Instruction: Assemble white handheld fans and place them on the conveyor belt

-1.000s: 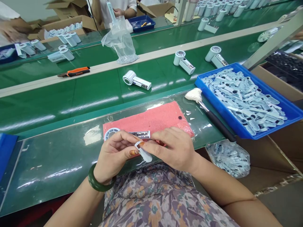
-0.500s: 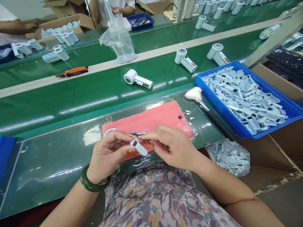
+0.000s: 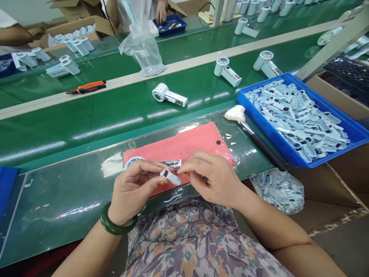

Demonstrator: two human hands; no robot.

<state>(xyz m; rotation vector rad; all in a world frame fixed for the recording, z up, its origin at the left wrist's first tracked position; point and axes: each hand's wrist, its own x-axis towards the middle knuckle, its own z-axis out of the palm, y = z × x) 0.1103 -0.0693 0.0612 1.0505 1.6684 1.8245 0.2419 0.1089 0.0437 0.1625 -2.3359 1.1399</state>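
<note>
Between the thumb and fingers of my left hand (image 3: 135, 188) is a small pale-blue plastic cover (image 3: 172, 177) with a dark square window near one end. My right hand (image 3: 211, 177) is closed in a pinch just beside the cover's free end; whatever its fingertips hold, if anything, is too small to make out. Behind my left fingers a handheld fan body (image 3: 174, 164) lies on the pink mat (image 3: 198, 140), its round head partly hidden and its handle showing inner parts. A dark round dot (image 3: 218, 142) sits on the mat's right end.
A blue tray (image 3: 245, 100) heaped with pale covers (image 3: 300, 119) stands at right, beside a black-handled tool (image 3: 263, 148) with a white wrapped head. Fan bodies (image 3: 170, 95) stand on the green belt (image 3: 115, 104). Orange pliers (image 3: 89, 87) lie beyond. A co-worker's hand (image 3: 161, 13) reaches into another tray.
The cover in my left hand has tilted flatter, and my right fingertips have dropped beside its end, uncovering the fan's handle. Across the belt, a co-worker's hand has moved into the blue tray.
</note>
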